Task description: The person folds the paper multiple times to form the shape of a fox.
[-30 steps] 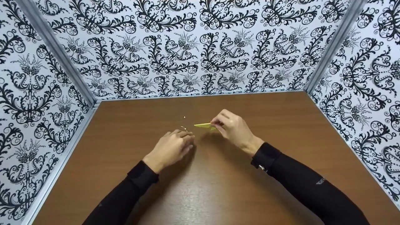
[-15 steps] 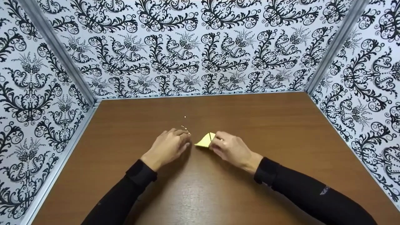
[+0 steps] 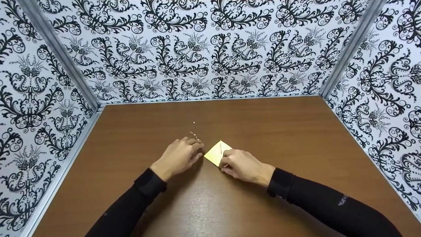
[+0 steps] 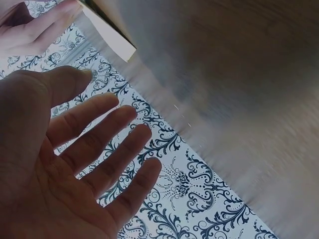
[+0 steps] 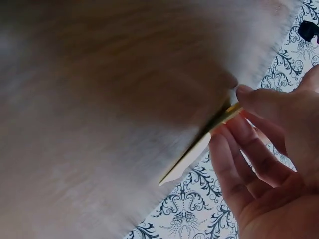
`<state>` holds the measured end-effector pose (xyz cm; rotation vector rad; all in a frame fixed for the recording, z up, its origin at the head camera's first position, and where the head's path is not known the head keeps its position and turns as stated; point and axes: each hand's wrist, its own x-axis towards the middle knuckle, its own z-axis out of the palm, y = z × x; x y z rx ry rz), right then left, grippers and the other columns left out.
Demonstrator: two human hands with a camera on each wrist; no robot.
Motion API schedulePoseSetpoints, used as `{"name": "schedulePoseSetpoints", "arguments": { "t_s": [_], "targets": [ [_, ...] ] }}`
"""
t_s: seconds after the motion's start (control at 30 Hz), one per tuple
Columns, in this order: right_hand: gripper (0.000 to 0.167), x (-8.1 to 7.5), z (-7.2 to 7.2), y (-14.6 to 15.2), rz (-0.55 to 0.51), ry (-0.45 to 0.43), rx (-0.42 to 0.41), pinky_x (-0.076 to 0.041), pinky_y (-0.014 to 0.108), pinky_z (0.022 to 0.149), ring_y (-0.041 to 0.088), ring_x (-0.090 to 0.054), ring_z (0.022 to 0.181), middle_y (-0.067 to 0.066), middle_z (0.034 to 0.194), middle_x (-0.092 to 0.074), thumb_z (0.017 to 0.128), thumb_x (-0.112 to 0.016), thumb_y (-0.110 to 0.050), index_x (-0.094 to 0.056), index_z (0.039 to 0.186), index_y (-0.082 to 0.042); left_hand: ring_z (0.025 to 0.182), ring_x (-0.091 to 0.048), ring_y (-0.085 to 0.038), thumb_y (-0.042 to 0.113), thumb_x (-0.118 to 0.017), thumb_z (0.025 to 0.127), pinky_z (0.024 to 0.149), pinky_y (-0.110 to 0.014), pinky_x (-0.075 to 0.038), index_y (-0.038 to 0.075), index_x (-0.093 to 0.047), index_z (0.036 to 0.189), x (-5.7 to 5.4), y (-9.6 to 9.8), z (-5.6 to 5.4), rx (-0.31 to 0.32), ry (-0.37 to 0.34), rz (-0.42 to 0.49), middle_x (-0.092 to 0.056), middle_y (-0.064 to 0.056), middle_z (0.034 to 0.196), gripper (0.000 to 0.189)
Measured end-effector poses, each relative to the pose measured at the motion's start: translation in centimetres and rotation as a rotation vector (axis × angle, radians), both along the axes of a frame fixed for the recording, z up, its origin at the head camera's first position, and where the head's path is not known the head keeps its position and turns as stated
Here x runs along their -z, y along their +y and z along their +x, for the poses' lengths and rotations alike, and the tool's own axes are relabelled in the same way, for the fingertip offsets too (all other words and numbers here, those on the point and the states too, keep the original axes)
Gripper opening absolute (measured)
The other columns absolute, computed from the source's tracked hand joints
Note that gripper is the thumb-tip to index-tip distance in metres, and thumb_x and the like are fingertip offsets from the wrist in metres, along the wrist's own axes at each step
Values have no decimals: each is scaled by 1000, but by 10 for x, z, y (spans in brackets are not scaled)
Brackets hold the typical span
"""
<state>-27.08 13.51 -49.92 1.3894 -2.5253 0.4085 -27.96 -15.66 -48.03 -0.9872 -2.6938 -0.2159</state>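
A small square of yellow folded paper (image 3: 213,154) lies nearly flat in the middle of the head view, a dark line running down it from its far corner. My right hand (image 3: 245,166) pinches its near right edge between thumb and fingers, covering that side. The right wrist view shows the paper (image 5: 187,158) edge-on, its end between the thumb and fingers of the right hand (image 5: 269,149). To the left of the paper is my left hand (image 3: 179,154), holding nothing. Its fingers are loosely spread in the left wrist view, below the paper (image 4: 112,37).
Several tiny shiny specks (image 3: 194,134) lie in a line just beyond the left fingertips; what they are cannot be made out. The brown wooden table (image 3: 210,204) is bounded by black-and-white patterned walls (image 3: 210,49) at the back and sides.
My right hand has brought the yellow paper down and toward me, turning it from edge-on to nearly flat. The left hand has barely moved.
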Motion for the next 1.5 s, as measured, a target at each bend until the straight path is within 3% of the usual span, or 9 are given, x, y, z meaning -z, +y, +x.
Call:
{"name": "schedulePoseSetpoints", "arguments": {
  "t_s": [0.33,0.67,0.87,1.13,1.33,1.43,1.5],
  "targets": [
    [4,-5,2,1,51,-51,-15,-69,33,80,17,-77,94,3,100,-77,101,-93,-13,-90,102,-14,124,-80,-34,26,-83,110,98,-57,-69,11,-84,137,4,8,3,48,9,19,-84,-10,141,31],
    [4,-8,1,4,-12,-64,-25,-69,34,82,16,-77,93,3,102,-79,102,-92,-13,-90,105,-13,119,-79,-28,24,-85,109,93,-50,-69,15,-87,126,8,20,14,109,31,16,-86,-6,134,19],
    [5,-13,-3,9,-51,-77,2,-70,37,84,20,-80,96,5,107,-82,102,-90,-10,-90,107,-10,123,-79,-27,23,-87,107,97,-47,-69,15,-88,124,10,27,21,131,38,15,-86,-7,135,19],
    [6,-23,-8,17,-122,-138,89,-67,34,77,22,-78,87,7,99,-80,104,-88,-8,-91,108,-6,124,-77,-28,23,-88,107,97,-48,-71,18,-92,113,16,34,26,148,51,-11,-83,-8,137,9],
    [5,-26,-8,19,-145,-141,141,-66,34,75,26,-80,87,8,99,-81,104,-88,-7,-91,107,-5,114,-79,-22,20,-86,109,108,-44,-69,14,-91,114,20,37,27,155,-25,-20,-84,-5,125,9],
    [2,-24,-7,17,-134,-130,150,-66,33,74,27,-80,87,8,98,-81,102,-89,-5,-90,104,-5,109,-79,-20,18,-85,109,104,-42,-70,13,-91,116,20,38,28,150,-57,-19,-84,-3,119,10],
    [2,-22,-5,15,-122,-131,155,-66,31,73,25,-80,86,8,96,-80,101,-89,-3,-90,101,-5,105,-78,-20,19,-85,109,92,-39,-72,13,-91,115,19,38,28,145,-64,-23,-84,-3,115,10]
  ]
}}
